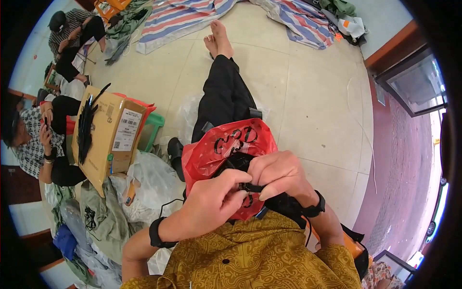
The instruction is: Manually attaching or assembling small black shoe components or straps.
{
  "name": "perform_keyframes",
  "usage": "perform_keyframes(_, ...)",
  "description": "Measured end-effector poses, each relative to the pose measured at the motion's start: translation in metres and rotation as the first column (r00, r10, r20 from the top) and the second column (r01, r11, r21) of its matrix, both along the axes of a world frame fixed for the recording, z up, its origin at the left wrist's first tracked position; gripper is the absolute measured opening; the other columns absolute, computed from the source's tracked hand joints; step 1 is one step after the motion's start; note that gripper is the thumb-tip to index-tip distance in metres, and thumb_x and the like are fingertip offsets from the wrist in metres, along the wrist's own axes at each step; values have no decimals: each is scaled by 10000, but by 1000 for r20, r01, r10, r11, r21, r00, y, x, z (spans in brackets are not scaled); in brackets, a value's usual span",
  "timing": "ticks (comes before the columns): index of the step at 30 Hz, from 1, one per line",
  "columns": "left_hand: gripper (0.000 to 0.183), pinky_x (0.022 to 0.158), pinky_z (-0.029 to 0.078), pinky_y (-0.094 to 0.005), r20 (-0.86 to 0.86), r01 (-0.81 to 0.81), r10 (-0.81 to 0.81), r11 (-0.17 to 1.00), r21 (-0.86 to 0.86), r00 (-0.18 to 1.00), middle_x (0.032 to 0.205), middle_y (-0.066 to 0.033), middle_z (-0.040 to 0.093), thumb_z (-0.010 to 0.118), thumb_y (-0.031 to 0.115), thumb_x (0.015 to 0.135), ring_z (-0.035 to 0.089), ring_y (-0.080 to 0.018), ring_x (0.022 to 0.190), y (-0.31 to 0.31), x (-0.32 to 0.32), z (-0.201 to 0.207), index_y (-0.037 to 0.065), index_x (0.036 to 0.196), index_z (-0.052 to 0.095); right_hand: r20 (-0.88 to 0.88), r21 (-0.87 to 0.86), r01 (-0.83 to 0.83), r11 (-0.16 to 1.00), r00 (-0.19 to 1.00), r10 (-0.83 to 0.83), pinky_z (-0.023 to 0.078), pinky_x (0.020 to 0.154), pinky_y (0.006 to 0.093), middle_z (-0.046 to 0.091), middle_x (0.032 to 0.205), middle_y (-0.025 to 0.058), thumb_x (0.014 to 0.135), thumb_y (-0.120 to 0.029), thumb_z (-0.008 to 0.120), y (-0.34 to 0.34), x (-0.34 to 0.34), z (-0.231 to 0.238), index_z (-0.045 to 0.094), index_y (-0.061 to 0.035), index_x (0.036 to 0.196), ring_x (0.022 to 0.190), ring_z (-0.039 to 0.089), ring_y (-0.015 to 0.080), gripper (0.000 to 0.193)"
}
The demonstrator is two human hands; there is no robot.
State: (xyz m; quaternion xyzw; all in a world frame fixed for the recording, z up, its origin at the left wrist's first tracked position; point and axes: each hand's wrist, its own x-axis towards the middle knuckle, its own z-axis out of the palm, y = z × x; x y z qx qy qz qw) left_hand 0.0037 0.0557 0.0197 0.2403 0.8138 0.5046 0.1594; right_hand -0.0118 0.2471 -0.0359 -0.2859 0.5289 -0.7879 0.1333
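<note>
Above my lap, my left hand [211, 197] and my right hand [279, 176] meet over a small black strap-like piece [252, 187]. Thumb and fingers of each hand pinch one end of it, and its finer detail is too small to make out. Beneath the hands a red plastic bag [204, 156] with black lettering lies across my thighs. More black material [236, 163] shows inside the bag, partly covered by my right hand. Both wrists wear black bands.
A cardboard box [103, 130] at the left carries a bundle of black strips [85, 127]. Clear plastic bags [154, 176] and green fabric [101, 216] lie near it. Two people sit at the left. Striped sheeting [183, 21] covers floor at the far side.
</note>
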Motion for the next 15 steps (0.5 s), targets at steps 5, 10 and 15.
perform_keyframes(5, 321, 487, 437, -297, -445, 99, -103, 995, -34, 889, 710, -90, 542, 645, 34, 677, 553, -215, 589, 1, -3, -8, 16, 967, 509, 41, -4, 10, 1000, 999, -10, 386, 523, 276, 544, 625, 102, 599, -22, 692, 0, 3, 5, 538, 38, 605, 602, 528, 182, 165)
perform_keyframes(10, 354, 520, 447, -288, -482, 181, -237, 970, -161, 844, 750, -98, 534, 656, 34, 635, 555, -219, 645, 0, -11, -4, 4, 953, 503, 23, 32, 27, 999, 999, -28, 387, 523, 276, 541, 621, 94, 604, -30, 689, 1, 7, 7, 518, 34, 598, 595, 527, 191, 183)
perform_keyframes(15, 310, 541, 434, -318, -636, 226, -236, 969, -98, 734, 704, -85, 469, 638, 24, 613, 512, -231, 621, 4, -18, -11, -6, 888, 498, -37, 115, 80, 990, 996, -76, 381, 513, 276, 523, 601, 83, 614, -55, 681, -3, 10, 10, 495, 25, 595, 573, 513, 196, 202)
